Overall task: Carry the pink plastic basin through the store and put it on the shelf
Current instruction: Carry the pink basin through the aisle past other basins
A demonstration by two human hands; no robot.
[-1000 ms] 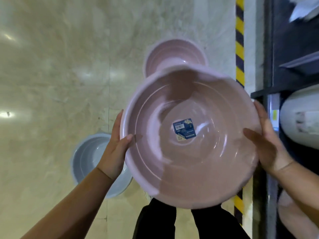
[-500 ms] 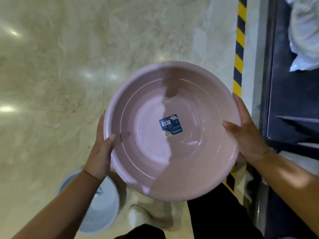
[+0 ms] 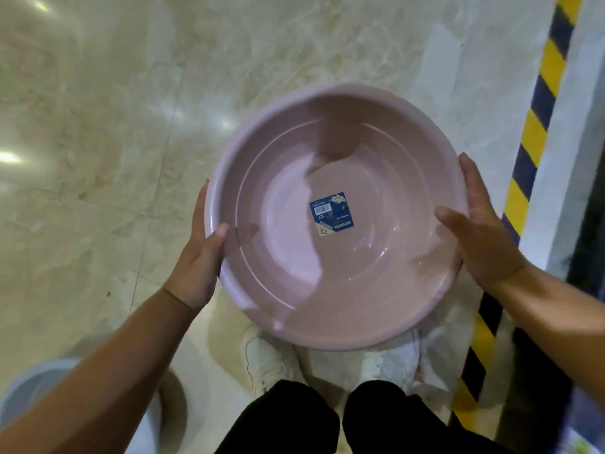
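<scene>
Both hands, the left hand (image 3: 199, 263) and right hand (image 3: 481, 237), grip opposite rims of the pink plastic basin (image 3: 334, 257), holding it above the marble floor (image 3: 98, 158), near what seems a pale basin (image 3: 29, 385), blurred.

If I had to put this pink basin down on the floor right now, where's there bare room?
Bare marble floor spreads ahead and to the left of the pink basin. It is crowded by the shoes, the grey basin at lower left, and the striped floor edge on the right.
</scene>
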